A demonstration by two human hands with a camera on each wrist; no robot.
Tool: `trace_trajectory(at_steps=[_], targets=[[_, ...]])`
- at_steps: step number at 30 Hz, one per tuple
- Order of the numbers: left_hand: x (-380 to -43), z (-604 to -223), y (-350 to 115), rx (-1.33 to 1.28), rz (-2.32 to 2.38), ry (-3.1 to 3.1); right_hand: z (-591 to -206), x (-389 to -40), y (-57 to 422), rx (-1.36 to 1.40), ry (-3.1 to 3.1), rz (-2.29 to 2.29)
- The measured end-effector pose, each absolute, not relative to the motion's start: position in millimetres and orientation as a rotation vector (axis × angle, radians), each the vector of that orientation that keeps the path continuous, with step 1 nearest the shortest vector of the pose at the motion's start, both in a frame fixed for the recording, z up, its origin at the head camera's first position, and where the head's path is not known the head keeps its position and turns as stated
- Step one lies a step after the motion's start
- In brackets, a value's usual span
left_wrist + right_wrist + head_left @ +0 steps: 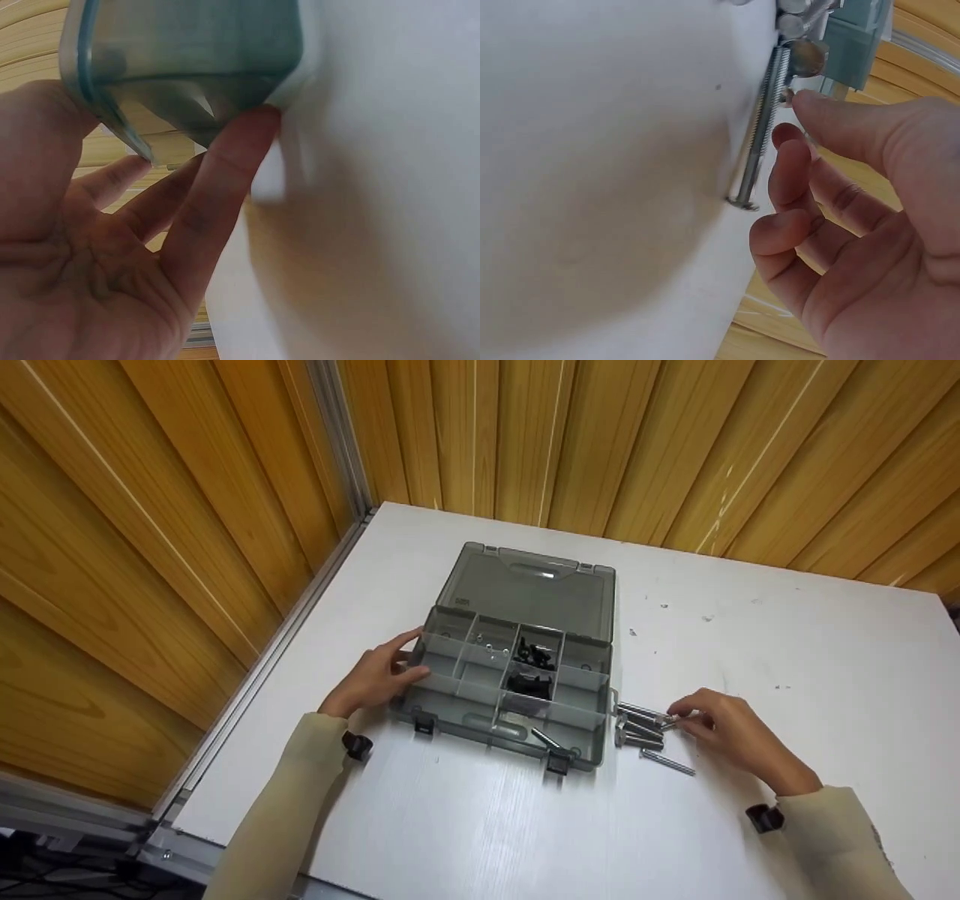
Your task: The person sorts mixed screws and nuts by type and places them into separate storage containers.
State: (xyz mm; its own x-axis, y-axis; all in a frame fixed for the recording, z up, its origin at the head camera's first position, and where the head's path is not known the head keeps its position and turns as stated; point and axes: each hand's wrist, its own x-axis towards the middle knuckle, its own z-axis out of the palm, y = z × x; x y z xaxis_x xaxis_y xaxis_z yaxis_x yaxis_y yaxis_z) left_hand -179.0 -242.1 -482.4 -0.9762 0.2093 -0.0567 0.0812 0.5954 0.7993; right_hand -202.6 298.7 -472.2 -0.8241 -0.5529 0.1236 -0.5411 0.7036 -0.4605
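A grey translucent compartment box (pixel 457 660) lies on the white table with its lid folded back. My left hand (pixel 379 679) holds the box's left end, thumb over the rim and fingers along the outer wall; in the left wrist view the box's corner (pixel 195 45) sits between them. Beyond the box's right end is a bunch of metal bolts (pixel 637 731). At that bunch, my right hand (pixel 712 727) pinches the end of a bolt (pixel 667 725) between thumb and forefinger, its other fingers curled. One loose bolt (pixel 667 762) lies apart, nearer the table's front.
Black parts (pixel 534 654) fill two inner compartments, small metal nuts (pixel 489 647) lie in another, and one bolt (pixel 547 739) rests in the front one. The open lid (pixel 532 585) lies behind. Wood-panelled walls (pixel 600 450) bound the table at the back and left.
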Motion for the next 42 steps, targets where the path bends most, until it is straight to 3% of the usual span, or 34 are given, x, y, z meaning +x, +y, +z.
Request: trace_trajectory(at_steps=[13, 33, 42], targets=[[-165, -480, -255, 0.178, 1.323, 2.691, -482, -204, 294, -0.858, 2.815, -0.826], [-176, -477, -243, 0.207, 1.320, 2.675, -462, -205, 335, -0.700, 2.844, -0.675], [-178, -480, -242, 0.229, 1.306, 2.677, -430, -196, 326, -0.854, 2.939, -0.711]])
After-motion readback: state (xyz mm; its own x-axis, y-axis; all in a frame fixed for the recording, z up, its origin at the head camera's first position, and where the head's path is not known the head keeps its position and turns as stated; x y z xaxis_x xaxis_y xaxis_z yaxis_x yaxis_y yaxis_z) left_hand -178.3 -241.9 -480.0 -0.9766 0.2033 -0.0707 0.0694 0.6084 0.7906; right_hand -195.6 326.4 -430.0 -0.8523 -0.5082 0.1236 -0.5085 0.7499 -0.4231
